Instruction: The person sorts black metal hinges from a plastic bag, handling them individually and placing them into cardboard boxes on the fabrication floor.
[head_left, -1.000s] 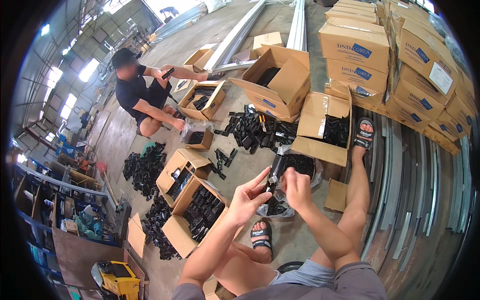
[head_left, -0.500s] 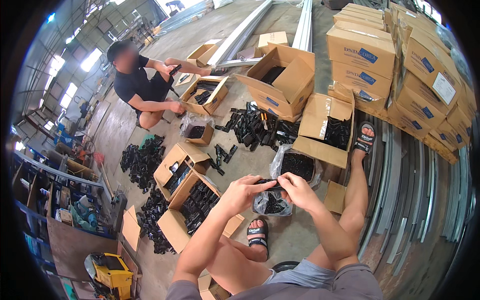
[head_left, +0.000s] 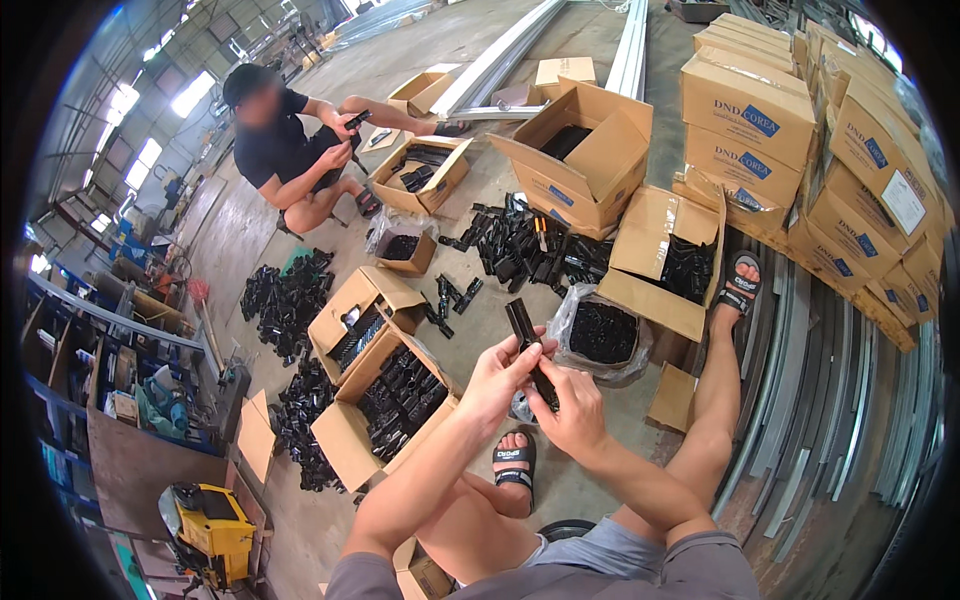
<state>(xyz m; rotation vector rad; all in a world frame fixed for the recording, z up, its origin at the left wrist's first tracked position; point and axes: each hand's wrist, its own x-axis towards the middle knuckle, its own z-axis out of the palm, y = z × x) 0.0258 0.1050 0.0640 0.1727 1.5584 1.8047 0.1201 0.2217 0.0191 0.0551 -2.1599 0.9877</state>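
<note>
Both hands grip one long black plastic part [head_left: 521,322], tilted with its upper end pointing away from me. My left hand [head_left: 503,376] wraps around its middle, thumb along the top. My right hand [head_left: 568,402] pinches the lower end with thumb and fingers; part of that end is hidden behind them. Just beyond my hands stands a box lined with clear plastic, holding many small black pieces [head_left: 606,334]. Left of my hands, an open carton [head_left: 352,440] is packed with similar black parts [head_left: 402,395].
A co-worker [head_left: 275,140] sits at the far left, handling a black part. Piles of black parts [head_left: 290,300] lie on the floor. Open cartons [head_left: 560,190] stand ahead, stacked closed cartons [head_left: 745,110] at right. Metal profiles [head_left: 790,400] lie beside my right leg.
The black part has turned from lying level to tilted upright between my hands, and my right hand has moved lower. The co-worker has brought both hands together around their part.
</note>
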